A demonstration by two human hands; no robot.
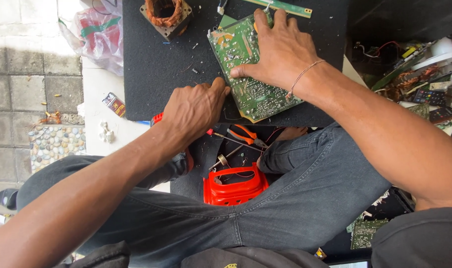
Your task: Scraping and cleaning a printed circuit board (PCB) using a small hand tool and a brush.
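Currently, the right hand (280, 49) lies flat on a green circuit board (246, 74), fingers spread, with the fingertips at the board's far edge and the thumb pointing toward 9 o'clock across its surface. The board rests tilted on a black mat (156, 69) and overhangs the mat's near edge. A thin cord bracelet (303, 74) circles the right wrist.

The left hand (196, 106) is curled into a loose fist at 8 o'clock of the board, its knuckles just beside the right thumb. What it grips, if anything, cannot be determined; a red handle (157, 118) shows at its 9 o'clock side.

A copper coil (165, 15) in a metal frame sits on the mat at 11 o'clock of the board. A narrow green strip board (285, 7) lies at 12 o'clock. Orange-handled pliers (246, 135) and a screwdriver (231, 140) lie at 6 o'clock, between the knees. A red plastic basket (234, 186) sits nearer the body. A heap of boards and parts (424, 84) lies at 3 o'clock. A plastic bag (99, 34) lies at 9 o'clock of the mat.
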